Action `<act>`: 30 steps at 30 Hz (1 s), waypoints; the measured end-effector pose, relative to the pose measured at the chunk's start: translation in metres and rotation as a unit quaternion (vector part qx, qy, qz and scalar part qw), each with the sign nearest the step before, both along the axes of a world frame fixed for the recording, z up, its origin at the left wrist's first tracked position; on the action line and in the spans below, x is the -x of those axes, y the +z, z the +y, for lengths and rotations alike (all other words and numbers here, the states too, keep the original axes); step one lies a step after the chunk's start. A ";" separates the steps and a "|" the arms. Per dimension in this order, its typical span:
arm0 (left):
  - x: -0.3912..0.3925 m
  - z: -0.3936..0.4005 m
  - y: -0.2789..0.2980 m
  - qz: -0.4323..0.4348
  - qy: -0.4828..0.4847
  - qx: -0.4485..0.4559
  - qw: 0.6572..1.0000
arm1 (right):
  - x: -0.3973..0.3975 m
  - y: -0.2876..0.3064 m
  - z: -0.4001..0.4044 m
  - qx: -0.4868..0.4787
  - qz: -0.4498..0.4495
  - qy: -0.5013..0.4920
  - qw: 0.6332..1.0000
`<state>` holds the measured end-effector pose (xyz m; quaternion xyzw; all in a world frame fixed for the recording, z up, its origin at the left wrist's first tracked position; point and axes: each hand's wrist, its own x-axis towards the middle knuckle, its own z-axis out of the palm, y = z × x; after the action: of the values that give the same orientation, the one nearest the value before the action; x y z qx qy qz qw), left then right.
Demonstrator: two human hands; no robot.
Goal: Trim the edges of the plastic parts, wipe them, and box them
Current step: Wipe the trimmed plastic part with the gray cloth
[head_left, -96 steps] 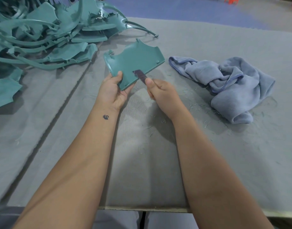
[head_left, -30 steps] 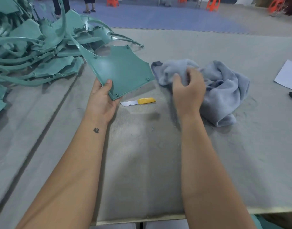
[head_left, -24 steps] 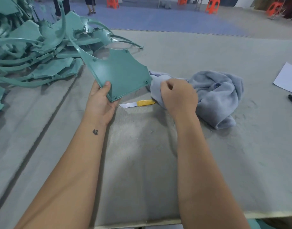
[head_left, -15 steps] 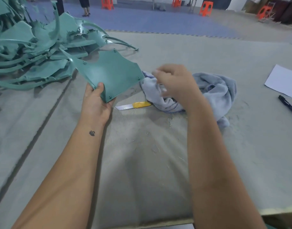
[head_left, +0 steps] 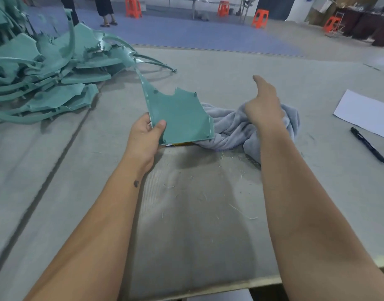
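Note:
My left hand [head_left: 146, 137] grips a flat teal plastic part [head_left: 182, 118] by its left edge, thumb on top, and holds it tilted above the grey table [head_left: 186, 224]. To its right, my right hand [head_left: 262, 103] is blurred and sunk into the bunched grey-blue cloth [head_left: 230, 127], with the thumb sticking up and the fingers hidden in the fabric. A sliver of the yellow knife [head_left: 180, 144] shows under the part's lower edge. A big pile of untrimmed teal parts [head_left: 45, 72] lies at the far left.
A white sheet of paper [head_left: 367, 112] and a black pen [head_left: 368, 145] lie at the right. Thin plastic shavings are scattered on the mat in front of me. Orange stools [head_left: 260, 18] and a person's legs [head_left: 105, 11] are on the floor beyond the table.
My right hand put the knife down, took up the cloth and has moved right and away with it. The left hand turned the part, which now covers most of the knife.

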<state>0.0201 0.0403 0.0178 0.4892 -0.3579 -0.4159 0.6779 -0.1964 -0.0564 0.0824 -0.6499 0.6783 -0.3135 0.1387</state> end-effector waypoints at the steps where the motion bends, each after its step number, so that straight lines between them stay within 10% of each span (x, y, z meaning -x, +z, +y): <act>1: -0.001 -0.001 -0.001 -0.003 -0.003 0.002 1.000 | 0.004 -0.003 0.000 -0.044 0.033 -0.013 0.998; 5: -0.006 -0.004 -0.007 -0.021 0.003 -0.013 1.000 | 0.011 -0.011 0.003 -0.119 0.116 -0.076 0.983; 8: -0.007 -0.006 -0.008 -0.029 0.008 -0.018 0.999 | 0.002 -0.006 0.003 0.018 0.156 -0.094 0.983; 12: -0.007 -0.005 -0.008 -0.028 0.016 -0.030 0.999 | -0.021 0.011 0.015 0.155 -0.055 -0.004 0.986; 19: -0.004 -0.003 -0.002 0.030 0.036 -0.035 0.998 | -0.114 -0.009 0.059 0.085 -0.150 0.158 0.972; 24: -0.012 0.002 0.002 0.168 0.021 -0.001 0.985 | -0.130 -0.022 0.067 0.076 0.014 0.355 0.932; 30: -0.011 0.000 0.000 0.151 0.053 -0.020 0.987 | -0.106 -0.051 0.046 0.029 0.210 0.266 0.940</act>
<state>0.0309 0.0406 0.0180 0.4526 -0.2167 -0.4554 0.7354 -0.0904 -0.0102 0.0318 -0.8613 0.4853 -0.1412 0.0526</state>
